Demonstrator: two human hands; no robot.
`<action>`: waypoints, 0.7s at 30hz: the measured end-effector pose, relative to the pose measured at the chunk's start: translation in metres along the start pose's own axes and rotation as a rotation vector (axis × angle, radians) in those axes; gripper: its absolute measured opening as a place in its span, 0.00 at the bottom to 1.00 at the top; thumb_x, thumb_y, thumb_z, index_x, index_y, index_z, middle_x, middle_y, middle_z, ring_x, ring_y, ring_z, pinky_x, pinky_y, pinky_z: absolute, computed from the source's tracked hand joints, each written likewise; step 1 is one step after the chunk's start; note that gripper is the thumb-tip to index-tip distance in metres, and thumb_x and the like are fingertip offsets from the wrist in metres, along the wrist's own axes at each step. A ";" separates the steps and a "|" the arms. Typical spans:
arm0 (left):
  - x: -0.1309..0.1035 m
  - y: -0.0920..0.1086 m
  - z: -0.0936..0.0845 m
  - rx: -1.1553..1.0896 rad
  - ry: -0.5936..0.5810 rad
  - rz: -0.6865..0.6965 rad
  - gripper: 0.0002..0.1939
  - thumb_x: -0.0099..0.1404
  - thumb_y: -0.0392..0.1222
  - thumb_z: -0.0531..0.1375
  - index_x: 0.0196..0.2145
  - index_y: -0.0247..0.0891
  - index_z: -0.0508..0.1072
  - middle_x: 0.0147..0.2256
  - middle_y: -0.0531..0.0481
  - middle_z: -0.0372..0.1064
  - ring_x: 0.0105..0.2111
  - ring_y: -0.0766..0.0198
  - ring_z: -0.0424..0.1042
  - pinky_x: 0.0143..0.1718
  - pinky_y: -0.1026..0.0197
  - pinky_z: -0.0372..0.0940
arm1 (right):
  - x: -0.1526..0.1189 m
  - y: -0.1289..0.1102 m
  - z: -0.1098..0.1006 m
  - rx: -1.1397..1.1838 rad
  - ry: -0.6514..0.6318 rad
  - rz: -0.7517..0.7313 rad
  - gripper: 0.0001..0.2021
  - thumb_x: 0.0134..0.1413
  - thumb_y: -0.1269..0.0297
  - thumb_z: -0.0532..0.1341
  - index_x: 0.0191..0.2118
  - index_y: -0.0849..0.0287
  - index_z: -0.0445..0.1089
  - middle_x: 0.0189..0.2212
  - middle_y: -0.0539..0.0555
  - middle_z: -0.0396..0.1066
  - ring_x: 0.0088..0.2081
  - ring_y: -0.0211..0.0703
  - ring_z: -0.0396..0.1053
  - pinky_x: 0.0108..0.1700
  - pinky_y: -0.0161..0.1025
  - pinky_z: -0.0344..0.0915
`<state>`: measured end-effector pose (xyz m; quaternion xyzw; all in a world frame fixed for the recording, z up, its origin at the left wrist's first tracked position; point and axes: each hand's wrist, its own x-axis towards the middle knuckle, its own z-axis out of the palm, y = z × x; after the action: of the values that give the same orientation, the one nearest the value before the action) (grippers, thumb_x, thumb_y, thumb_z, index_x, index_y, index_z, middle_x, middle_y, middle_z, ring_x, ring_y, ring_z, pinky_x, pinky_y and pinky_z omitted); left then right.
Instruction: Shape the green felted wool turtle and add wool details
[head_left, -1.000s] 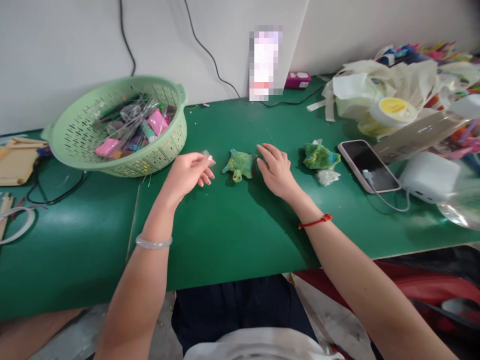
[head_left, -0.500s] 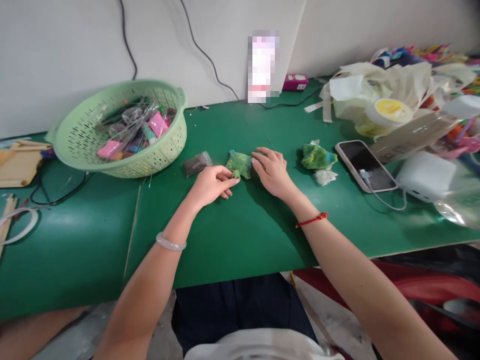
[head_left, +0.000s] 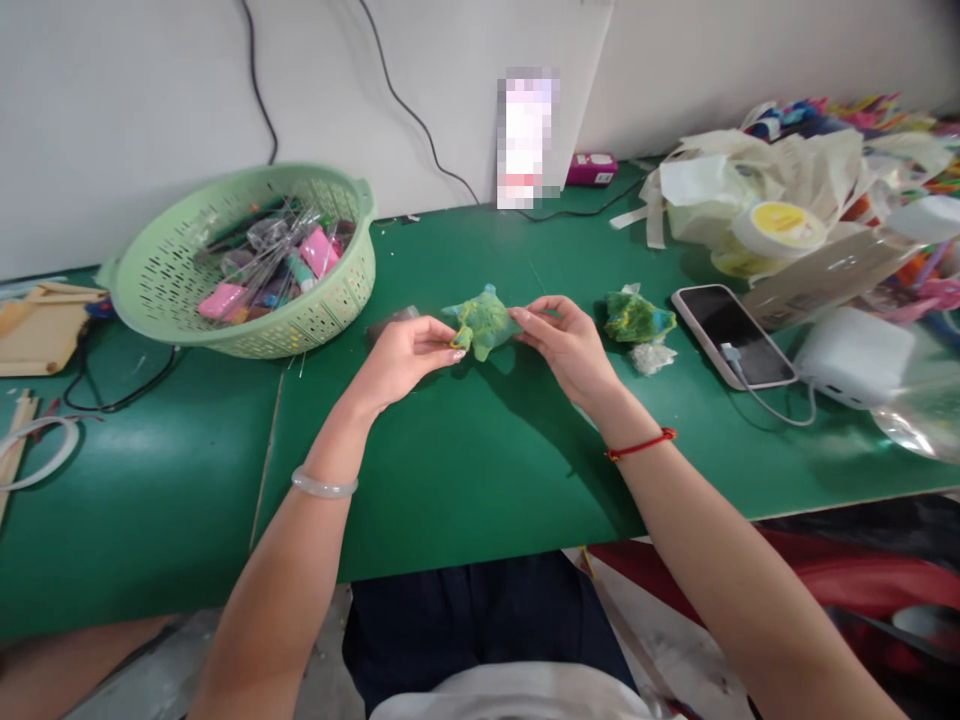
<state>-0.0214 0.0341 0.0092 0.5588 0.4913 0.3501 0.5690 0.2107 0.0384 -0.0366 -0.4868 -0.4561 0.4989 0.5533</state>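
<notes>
A small green and blue turtle-shaped figure (head_left: 486, 320), with yellow patches and several pointed tips, is held between my two hands just over the green table. Its left end with the yellow-green knob is pinched by the thumb and fingers of my left hand (head_left: 409, 362). On the other side, my right hand (head_left: 568, 345) pinches the figure's right tip. Partly behind my left fingers lies a small clear bag with dark contents (head_left: 390, 325). To the right of my right hand sits a green, blue and yellow lump (head_left: 639, 317) with crumpled clear plastic (head_left: 652, 357).
A light green plastic basket (head_left: 352, 270) of packets and thin wires stands at the left. A lit phone (head_left: 525, 140) leans on the wall. At right are another phone (head_left: 731, 330) with a cable, a white block (head_left: 855, 355), a bottle (head_left: 817, 265) and plastic bags (head_left: 697, 180).
The figure has been lifted and turned from where it lay on the table. My right hand has gone from resting beside it to pinching its right tip; my left hand moved slightly left.
</notes>
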 end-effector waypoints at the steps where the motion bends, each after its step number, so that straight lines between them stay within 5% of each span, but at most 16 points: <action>1: -0.001 0.001 0.000 0.004 -0.004 0.005 0.13 0.53 0.37 0.76 0.35 0.36 0.79 0.37 0.47 0.82 0.41 0.59 0.80 0.53 0.52 0.73 | -0.001 -0.001 0.000 0.061 -0.015 0.020 0.23 0.43 0.49 0.78 0.37 0.51 0.68 0.40 0.51 0.80 0.46 0.44 0.78 0.51 0.45 0.75; 6: -0.003 0.005 0.000 -0.063 -0.011 -0.014 0.15 0.51 0.39 0.77 0.35 0.35 0.79 0.38 0.46 0.82 0.43 0.59 0.80 0.55 0.51 0.73 | 0.000 -0.002 -0.001 0.213 -0.021 0.127 0.26 0.35 0.53 0.81 0.40 0.50 0.73 0.42 0.49 0.81 0.47 0.44 0.79 0.52 0.44 0.77; 10: -0.004 0.005 -0.003 -0.128 -0.030 -0.014 0.18 0.51 0.41 0.78 0.36 0.35 0.79 0.39 0.46 0.82 0.44 0.59 0.80 0.57 0.50 0.72 | -0.002 -0.007 -0.001 0.244 -0.130 0.208 0.23 0.37 0.53 0.81 0.42 0.51 0.80 0.44 0.52 0.82 0.46 0.44 0.79 0.50 0.43 0.78; 16: -0.003 0.003 -0.007 -0.187 -0.015 0.004 0.21 0.47 0.39 0.80 0.37 0.35 0.78 0.40 0.48 0.81 0.44 0.61 0.79 0.57 0.52 0.71 | -0.004 -0.009 -0.001 0.302 -0.153 0.261 0.21 0.36 0.57 0.82 0.38 0.52 0.78 0.33 0.47 0.79 0.34 0.39 0.76 0.38 0.39 0.76; 21: -0.002 0.002 -0.003 -0.228 -0.017 0.015 0.20 0.50 0.49 0.79 0.34 0.35 0.79 0.37 0.49 0.80 0.40 0.64 0.78 0.53 0.55 0.73 | -0.004 -0.007 -0.001 0.311 -0.159 0.245 0.21 0.38 0.56 0.81 0.39 0.51 0.77 0.35 0.47 0.79 0.35 0.39 0.76 0.39 0.40 0.76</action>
<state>-0.0246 0.0333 0.0118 0.4970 0.4392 0.4034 0.6304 0.2117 0.0342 -0.0294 -0.4066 -0.3532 0.6636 0.5191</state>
